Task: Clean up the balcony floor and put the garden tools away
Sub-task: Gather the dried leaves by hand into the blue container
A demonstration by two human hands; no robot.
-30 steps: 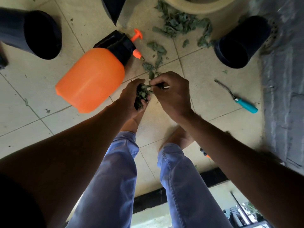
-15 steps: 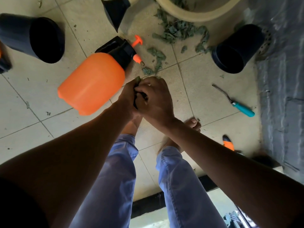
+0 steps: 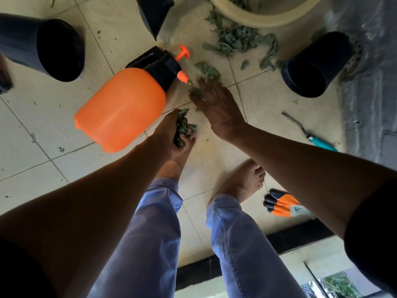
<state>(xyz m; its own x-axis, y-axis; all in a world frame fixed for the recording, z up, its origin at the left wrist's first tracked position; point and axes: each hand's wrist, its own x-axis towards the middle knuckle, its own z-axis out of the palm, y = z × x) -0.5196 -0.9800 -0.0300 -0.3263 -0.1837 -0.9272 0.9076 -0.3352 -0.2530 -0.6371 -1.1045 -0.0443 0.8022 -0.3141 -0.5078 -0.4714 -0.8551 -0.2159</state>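
Observation:
My left hand [image 3: 169, 134] is curled round a bunch of dry green leaves [image 3: 184, 130], held just right of the orange spray bottle [image 3: 122, 108] that lies on its side on the tiles. My right hand [image 3: 214, 102] reaches forward with fingers spread flat over loose leaves [image 3: 207, 69] near the bottle's nozzle. A larger heap of leaves [image 3: 236, 39] lies by the cream pot [image 3: 264, 18] at the top. A teal-handled hand tool [image 3: 311, 134] lies on the floor to the right. Orange and black garden gloves [image 3: 281, 204] lie by my right foot.
A black pot [image 3: 313, 65] lies on its side at the right, another black pot [image 3: 47, 48] at the left, and a third dark pot [image 3: 154, 11] at the top. A grey wall [image 3: 371, 93] borders the right. My bare feet stand on the tiles.
My hands, pressed together over the leaves before, have separated. My right hand has moved forward onto the loose leaves by the nozzle; my left keeps the bunch.

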